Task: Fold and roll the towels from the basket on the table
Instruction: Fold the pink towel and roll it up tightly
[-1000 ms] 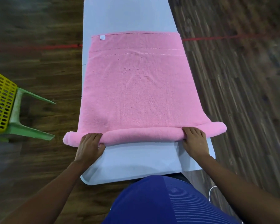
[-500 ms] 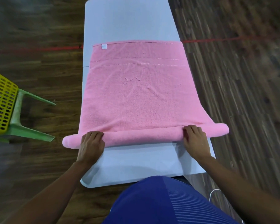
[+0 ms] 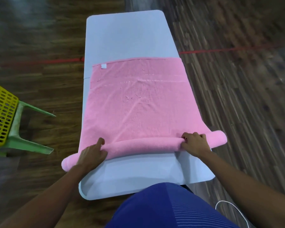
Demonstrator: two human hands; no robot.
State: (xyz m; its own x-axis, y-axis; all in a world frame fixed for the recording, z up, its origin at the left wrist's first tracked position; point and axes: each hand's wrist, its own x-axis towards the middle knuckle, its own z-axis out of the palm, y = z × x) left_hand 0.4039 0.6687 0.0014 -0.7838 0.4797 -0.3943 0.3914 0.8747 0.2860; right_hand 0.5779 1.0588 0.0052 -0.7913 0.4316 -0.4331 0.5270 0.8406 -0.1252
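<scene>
Nearest, both hands hold the rolled near edge of the pink towel (image 3: 138,104). The left hand (image 3: 90,153) curls round the roll (image 3: 143,146) close to the towel's left end, with one finger lying forward on the flat cloth. The right hand (image 3: 194,143) curls over it close to the right end. The towel lies on the pale desk (image 3: 125,33), and its roll ends poke past the desk's sides.

To roll well, I judge, both hands should push forward at one pace and hold the roll tight so no slack builds in. The left end sits nearer than the right, so it needs to catch up.

Beyond the roll the flat part stretches away, with a white label (image 3: 103,66) at its far left corner.

Count: one towel, two hands, one desk, one yellow basket (image 3: 0,116) well left of the towel, and one green chair (image 3: 23,142) against it.
</scene>
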